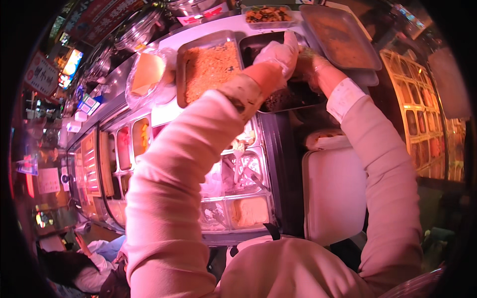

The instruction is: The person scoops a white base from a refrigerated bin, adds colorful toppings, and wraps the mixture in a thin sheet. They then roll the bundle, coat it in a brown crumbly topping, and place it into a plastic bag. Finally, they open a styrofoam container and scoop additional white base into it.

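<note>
Both my hands reach over a dark rectangular tray (293, 97) at the far side of the counter, with dark food bits inside it. My left hand (279, 55) wears a clear plastic glove and is closed, bent down over the tray. Close beside it, my right hand (309, 64), also in a clear glove, curls its fingers inward toward the left. What lies between the fingers is hidden. Left of the dark tray sits a metal tray of orange-brown crumbly food (208, 67). On the right, a tray with a thin orange-brown layer (340, 37) overlaps the dark tray's corner.
A clear tub of chopped food (268, 16) stands at the back. A plastic-wrapped pale block (147, 74) lies left. Below my arms are metal food pans (248, 211) and a white lidded box (330, 193). Lit compartments (417, 109) line the right. Another person (89, 268) is at lower left.
</note>
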Tool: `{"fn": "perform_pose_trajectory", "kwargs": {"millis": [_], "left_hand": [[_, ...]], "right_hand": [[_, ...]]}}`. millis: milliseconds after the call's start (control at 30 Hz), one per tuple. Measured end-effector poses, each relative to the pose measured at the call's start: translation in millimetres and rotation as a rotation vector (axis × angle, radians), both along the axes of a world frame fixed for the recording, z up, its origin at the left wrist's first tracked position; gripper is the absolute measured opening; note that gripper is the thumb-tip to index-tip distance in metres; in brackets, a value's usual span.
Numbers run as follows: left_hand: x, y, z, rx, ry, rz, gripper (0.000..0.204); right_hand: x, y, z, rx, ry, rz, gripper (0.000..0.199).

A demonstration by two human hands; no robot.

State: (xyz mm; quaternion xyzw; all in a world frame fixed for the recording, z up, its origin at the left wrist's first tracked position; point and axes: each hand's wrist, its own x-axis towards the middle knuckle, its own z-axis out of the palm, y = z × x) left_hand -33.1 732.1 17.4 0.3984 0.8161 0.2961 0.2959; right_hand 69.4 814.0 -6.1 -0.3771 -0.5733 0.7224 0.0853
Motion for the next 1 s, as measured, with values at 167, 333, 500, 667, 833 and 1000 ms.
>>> {"fn": "perform_pose_trajectory", "kwargs": {"millis": [167,333,500,667,833,1000], "left_hand": [[-73.0,2.9,2.7,0.372,-0.198,-0.325,0.06],[-44.5,-8.6,-21.7,0.612,-0.195,-0.053,0.081],[-10.3,-1.0,-53.6,0.886,-0.947,0.313,0.063],[-0.9,6.6,-42.2,0.978,-1.027,0.594,0.045],[4.0,13.0,-38.0,1.009,-1.123,0.597,0.031],[-1.2,6.0,-30.8,1.065,-1.322,0.617,0.023]], "right_hand": [[22.9,-1.0,33.7,-0.207,0.182,-0.217,0.086],[19.7,-2.4,24.9,-0.3,0.355,-0.156,0.091],[-1.2,-4.7,-4.3,-0.176,0.195,-0.061,0.075],[-7.6,-11.1,24.7,-0.033,0.115,0.016,0.061],[-4.1,-12.4,31.4,0.079,0.071,-0.001,0.061],[-20.8,-20.2,47.5,0.113,0.075,-0.057,0.06]]}}
